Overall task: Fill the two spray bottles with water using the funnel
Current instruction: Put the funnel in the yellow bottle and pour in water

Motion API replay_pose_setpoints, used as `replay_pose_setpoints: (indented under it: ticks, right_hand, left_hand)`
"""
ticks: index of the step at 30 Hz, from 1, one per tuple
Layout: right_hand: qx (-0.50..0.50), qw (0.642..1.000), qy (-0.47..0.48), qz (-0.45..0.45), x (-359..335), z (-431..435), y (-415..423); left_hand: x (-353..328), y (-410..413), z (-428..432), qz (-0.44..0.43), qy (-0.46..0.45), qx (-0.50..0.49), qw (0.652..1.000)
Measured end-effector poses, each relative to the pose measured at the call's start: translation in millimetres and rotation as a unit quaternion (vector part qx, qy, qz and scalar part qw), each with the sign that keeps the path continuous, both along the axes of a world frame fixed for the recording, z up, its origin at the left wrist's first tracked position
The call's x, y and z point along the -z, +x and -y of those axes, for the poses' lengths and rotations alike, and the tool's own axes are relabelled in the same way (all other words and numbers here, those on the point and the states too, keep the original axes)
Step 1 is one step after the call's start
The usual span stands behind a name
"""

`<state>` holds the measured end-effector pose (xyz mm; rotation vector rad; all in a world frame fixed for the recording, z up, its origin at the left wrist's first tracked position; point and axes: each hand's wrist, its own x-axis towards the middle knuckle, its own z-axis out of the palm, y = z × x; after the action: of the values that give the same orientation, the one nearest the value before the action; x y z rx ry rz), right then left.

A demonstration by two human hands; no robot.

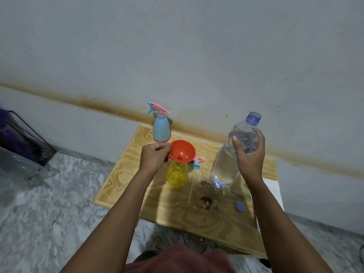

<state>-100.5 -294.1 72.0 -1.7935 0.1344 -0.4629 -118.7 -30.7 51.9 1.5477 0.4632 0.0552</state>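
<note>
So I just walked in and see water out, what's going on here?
A person is filling spray bottles. The left grip pinches the funnel seated in the yellow bottle; the right grip holds an uncapped water bottle, not yet pouring. The blue bottle stands behind, head on.

Entry, head view. Your left hand [155, 157] and right hand [250, 154] are both bare. Right thumb [234, 139]: a nail shows at the tip, trimmed short. Back from the fingers, skin runs uncovered over both wrists and along your left forearm [126, 209] and right forearm [275, 209], down to the lower frame edge. Both forearms are slim and look wider the farther they lie from the fingers. Farthest back from the fingers, between the two forearms, sits a garment [183, 261] of dull brick-red cloth, soft and lightly creased. Shirt or shorts: cannot tell. Weave too blurred to note.
</note>
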Motion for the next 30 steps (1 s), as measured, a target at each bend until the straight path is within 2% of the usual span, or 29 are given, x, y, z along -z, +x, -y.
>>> replay_pose_setpoints:
  ticks: [6, 15, 24, 30]
  right_hand:
    - [0.051, 0.998, 0.034, 0.006, 5.9, -2.1, 16.1]
    - [0.091, 0.995, 0.035, 0.024, 13.4, 7.9, 17.4]
    - [0.083, 0.996, 0.036, -0.026, 17.7, 12.8, -2.4]
    - [0.111, 0.989, 0.069, -0.072, 24.7, -1.9, -10.2]
  left_hand:
    - [-2.9, -1.0, -3.1, -0.005, -0.004, 0.016, 1.0]
    - [-5.6, 0.4, -0.5, 0.002, -0.002, 0.031, 1.0]
    - [-8.8, -3.0, 0.7, 0.008, 0.004, 0.032, 0.999]
    - [-8.3, -3.7, -0.3, 0.011, 0.008, 0.029, 0.999]
